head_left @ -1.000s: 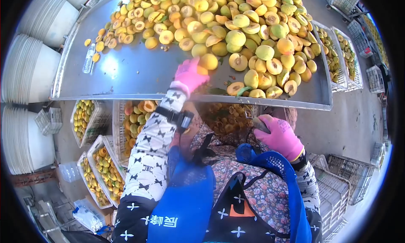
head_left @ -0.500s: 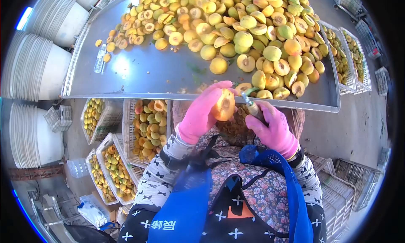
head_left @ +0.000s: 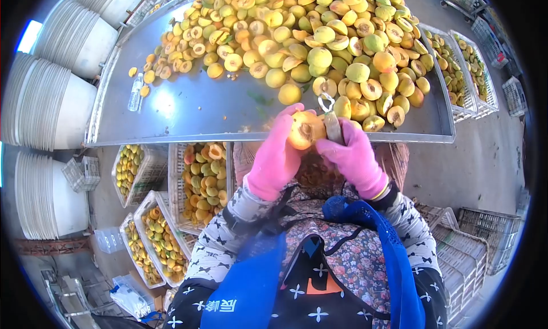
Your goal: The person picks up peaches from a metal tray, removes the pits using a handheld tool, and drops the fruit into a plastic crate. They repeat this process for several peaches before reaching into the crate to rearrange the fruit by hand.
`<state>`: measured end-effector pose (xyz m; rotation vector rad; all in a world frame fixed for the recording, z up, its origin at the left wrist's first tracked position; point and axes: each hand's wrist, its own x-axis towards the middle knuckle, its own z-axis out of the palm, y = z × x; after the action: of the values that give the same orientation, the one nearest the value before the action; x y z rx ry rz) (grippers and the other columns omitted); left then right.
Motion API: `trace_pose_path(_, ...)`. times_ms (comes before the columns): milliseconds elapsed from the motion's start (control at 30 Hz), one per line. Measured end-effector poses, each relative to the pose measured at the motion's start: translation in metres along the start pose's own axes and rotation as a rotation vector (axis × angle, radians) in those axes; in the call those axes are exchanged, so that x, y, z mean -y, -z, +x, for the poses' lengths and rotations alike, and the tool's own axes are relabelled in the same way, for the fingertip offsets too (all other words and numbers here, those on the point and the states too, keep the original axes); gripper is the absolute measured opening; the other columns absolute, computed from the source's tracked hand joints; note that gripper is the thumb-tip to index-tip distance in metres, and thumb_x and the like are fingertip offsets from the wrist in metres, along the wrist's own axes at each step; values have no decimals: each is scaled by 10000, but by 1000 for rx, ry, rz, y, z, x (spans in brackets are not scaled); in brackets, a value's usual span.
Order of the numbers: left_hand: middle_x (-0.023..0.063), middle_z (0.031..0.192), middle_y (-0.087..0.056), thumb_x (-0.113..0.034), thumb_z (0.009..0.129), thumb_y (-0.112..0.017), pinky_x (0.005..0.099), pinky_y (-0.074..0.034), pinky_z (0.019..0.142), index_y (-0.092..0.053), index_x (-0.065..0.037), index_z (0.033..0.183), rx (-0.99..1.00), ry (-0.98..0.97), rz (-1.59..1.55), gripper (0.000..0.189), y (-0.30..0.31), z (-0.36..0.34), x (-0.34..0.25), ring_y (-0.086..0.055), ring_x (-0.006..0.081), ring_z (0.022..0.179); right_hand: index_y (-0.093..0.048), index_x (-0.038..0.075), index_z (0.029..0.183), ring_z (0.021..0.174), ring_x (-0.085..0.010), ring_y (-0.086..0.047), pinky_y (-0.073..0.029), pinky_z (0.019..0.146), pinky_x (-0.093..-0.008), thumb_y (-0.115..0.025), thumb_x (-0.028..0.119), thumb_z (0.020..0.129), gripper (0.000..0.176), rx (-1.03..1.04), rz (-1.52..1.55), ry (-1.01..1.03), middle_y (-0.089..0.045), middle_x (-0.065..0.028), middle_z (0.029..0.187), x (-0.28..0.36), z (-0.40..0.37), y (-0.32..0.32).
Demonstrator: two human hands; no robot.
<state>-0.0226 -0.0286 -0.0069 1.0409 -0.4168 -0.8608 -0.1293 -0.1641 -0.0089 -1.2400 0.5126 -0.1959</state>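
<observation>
In a pink glove, my left hand is wrapped round a yellow peach half, its cut face turned up with the brown stone hollow showing. My right hand, gloved in pink too, grips a pitting tool with a metal loop at its tip. The tool points upward, its shaft beside the peach half and the loop above it. Both hands are at the near edge of a metal table, in front of a pile of whole and halved peaches.
A plastic bottle lies on the table's left side. Crates of peaches stand below left and at the right. Stacked white tubs line the far left. More crates sit at lower right.
My right hand has come closer to the peach half, and the tool has swung upright with its loop up. The peach half is still in my left hand. The view has shifted slightly.
</observation>
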Motion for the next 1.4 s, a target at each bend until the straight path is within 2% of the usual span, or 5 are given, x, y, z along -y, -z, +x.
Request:
trace_pose_path(167,121,1329,-553,-219,996,-539,475,-465,1029,-405,-133,1444,126,147,-257,475,6,-1,-23,-547,285,1244,-610,20,1138,747,-131,-639,-517,676,-293,-708,152,858,325,32,-197,226,-653,-50,827,16,16,16)
trace_pose_path(267,158,1368,-522,-294,999,-526,492,-440,1036,-411,-110,1428,54,43,-361,481,23,-2,-9,-536,331,1236,-609,16,1146,764,-210,-656,-518,702,-332,-713,170,859,342,-176,-420,355,-658,-106,836,17,7,13)
trace_pose_path(500,160,1287,-562,-234,981,-551,524,-432,1042,-514,-77,1309,-101,6,-413,366,16,7,-17,-549,361,1211,-610,37,1138,817,-368,-665,-537,714,-404,-740,117,812,360,-69,-610,699,-669,-176,924,3,-28,-13)
trace_pose_path(1133,121,1211,-596,-119,998,-538,426,-487,984,-510,-73,1298,-132,-85,-176,305,-2,4,-5,-588,263,1081,-554,76,1073,767,-321,-640,-478,680,-433,-710,203,812,329,-117,-1249,624,-612,-112,873,-12,-7,-12)
trace_pose_path(1400,122,1143,-634,-100,945,-619,413,-538,913,-574,-67,1211,-231,-56,-194,272,-10,0,-5,-624,242,1013,-539,51,1004,733,-387,-641,-498,627,-445,-691,162,833,254,44,-923,617,-622,-154,798,-25,-16,-17)
